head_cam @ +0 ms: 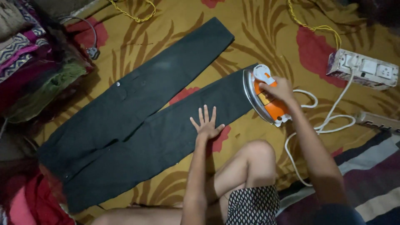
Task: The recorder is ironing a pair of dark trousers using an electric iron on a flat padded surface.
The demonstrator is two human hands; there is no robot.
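Head view, looking down at a person seated on the floor with one bare knee raised. A pair of dark green trousers (137, 121) lies spread flat on a yellow floral sheet (258, 37), waistband at the near left, both legs running toward the far right. The right hand (280, 89) has its fingers wrapped closed around the handle of an orange and white electric iron (264, 96), which sits at the hem end of the nearer trouser leg, tilted partly onto its edge. The left hand (206, 124) lies flat with fingers spread wide, holding nothing, pressing the same leg down at about its middle.

As a judgement, the pressing looks partway through: the iron is at the far tip of the nearer leg, while the farther leg and the waistband area show no sign either way.

Around this, a white cord (321, 125) loops from the iron across the sheet toward a white socket board (362, 68) at the far right. A yellow cable (312, 25) trails along the far edge. Folded clothes (33, 62) are stacked at the far left, red fabric (29, 200) at the near left, and a striped blanket (366, 183) at the near right. The looped cord lies close beside the right forearm and could snag.
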